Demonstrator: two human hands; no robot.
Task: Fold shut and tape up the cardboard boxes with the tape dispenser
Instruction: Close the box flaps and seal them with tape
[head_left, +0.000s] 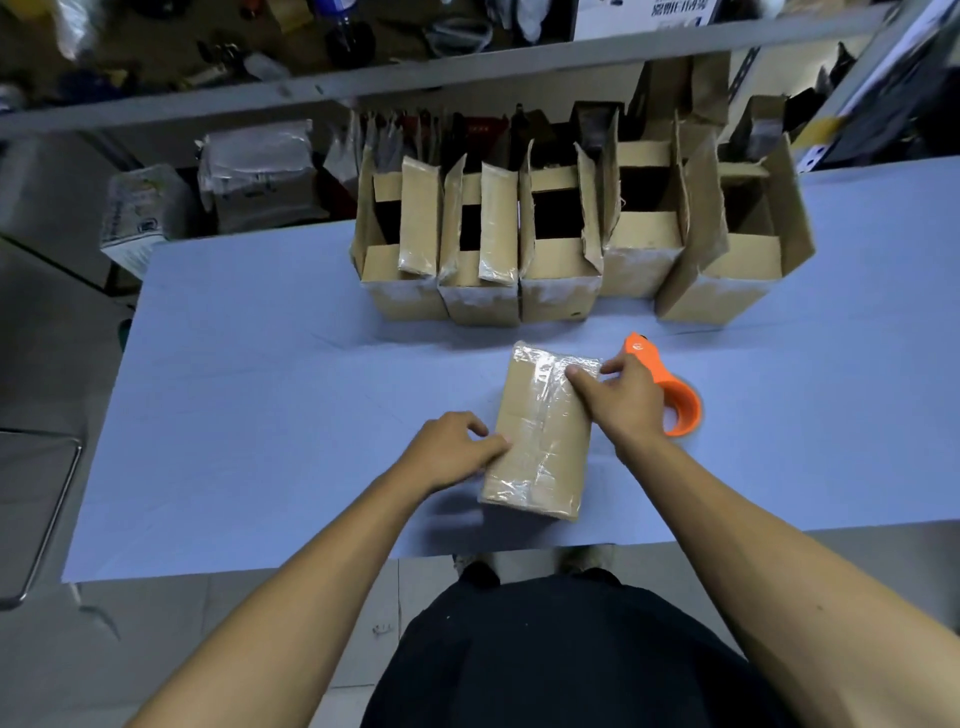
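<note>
A closed cardboard box (540, 436), wrapped in shiny clear tape, lies flat on the blue table (260, 395) in front of me. My left hand (452, 449) rests against the box's left edge, its fingertips touching the cardboard. At the box's far right corner, my right hand (626, 400) presses on the tape with thumb and forefinger. The orange tape dispenser (670, 387) lies on the table just behind and right of my right hand, partly hidden by it. Neither hand holds it.
A row of several open cardboard boxes (566, 244) with raised flaps stands along the table's far edge. Behind them, shelves hold bags and clutter (260, 171). A metal-framed stool (36, 509) stands left of the table.
</note>
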